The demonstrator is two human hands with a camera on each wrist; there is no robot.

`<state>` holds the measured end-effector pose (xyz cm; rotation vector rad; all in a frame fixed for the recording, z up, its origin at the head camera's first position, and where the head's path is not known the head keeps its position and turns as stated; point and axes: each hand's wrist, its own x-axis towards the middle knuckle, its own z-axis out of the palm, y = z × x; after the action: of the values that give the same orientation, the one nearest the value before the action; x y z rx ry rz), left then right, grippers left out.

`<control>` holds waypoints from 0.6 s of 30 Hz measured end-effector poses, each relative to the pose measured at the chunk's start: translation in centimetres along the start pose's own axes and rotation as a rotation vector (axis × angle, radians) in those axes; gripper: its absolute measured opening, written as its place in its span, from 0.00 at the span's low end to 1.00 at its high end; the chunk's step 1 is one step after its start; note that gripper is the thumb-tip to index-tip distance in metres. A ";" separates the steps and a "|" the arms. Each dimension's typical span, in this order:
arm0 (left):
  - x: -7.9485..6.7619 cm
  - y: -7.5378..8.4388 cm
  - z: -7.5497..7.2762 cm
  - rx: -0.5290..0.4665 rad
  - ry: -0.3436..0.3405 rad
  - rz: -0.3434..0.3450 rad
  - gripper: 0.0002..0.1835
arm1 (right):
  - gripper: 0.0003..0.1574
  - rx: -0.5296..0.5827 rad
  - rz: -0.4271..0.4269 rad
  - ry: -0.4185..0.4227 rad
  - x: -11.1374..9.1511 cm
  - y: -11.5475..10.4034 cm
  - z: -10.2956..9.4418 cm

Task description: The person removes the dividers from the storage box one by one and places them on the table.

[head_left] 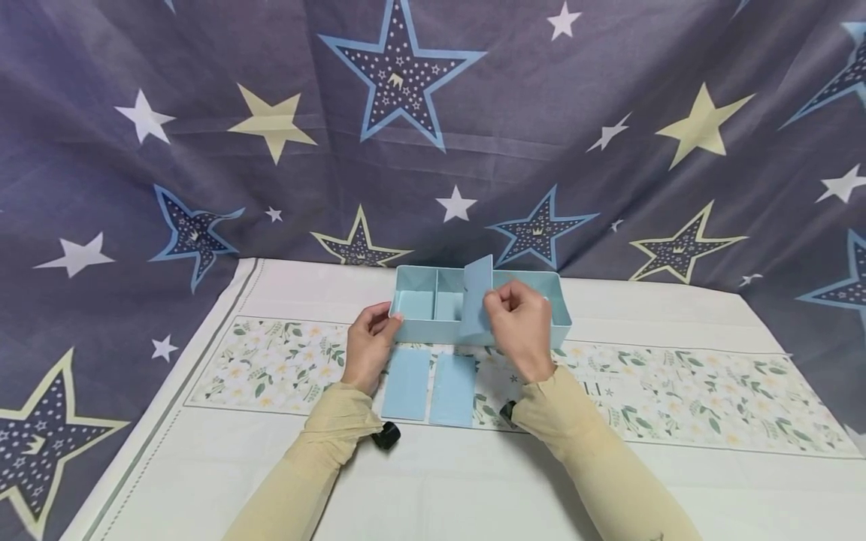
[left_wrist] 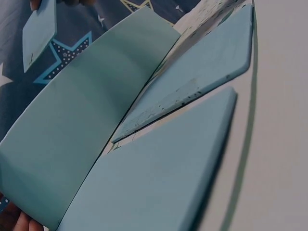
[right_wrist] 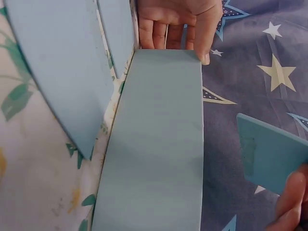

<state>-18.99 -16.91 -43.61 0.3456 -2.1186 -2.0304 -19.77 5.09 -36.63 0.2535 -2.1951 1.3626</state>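
A long light-blue open-top box (head_left: 426,332) stands on the table, with a divider (head_left: 436,291) upright inside its left half. At its left end my left hand (head_left: 370,346) grips the box, thumb on the front rim and fingers against the end wall. Between thumb and fingers, my right hand (head_left: 526,323) pinches a thin blue panel (head_left: 477,297), upright and raised over the middle of the box. In the right wrist view this panel (right_wrist: 267,154) is apart from the box's rim. Two similar flat panels, one left (head_left: 406,385) and one right (head_left: 452,391), lie before the box.
Under the box and panels runs a floral printed strip (head_left: 271,368) across the white tablecloth (head_left: 433,488). A dark star-patterned cloth (head_left: 433,173) hangs right behind the box. Each sleeved wrist carries a small black device, one at the left (head_left: 386,436).
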 end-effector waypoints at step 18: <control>0.0 0.1 0.0 0.000 -0.009 0.005 0.20 | 0.12 0.040 0.067 -0.010 -1.2 0.0 -2.0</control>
<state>-18.96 -16.92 -43.55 0.3313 -2.1225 -2.0326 -18.06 6.74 -36.61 0.2033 -2.2044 1.4449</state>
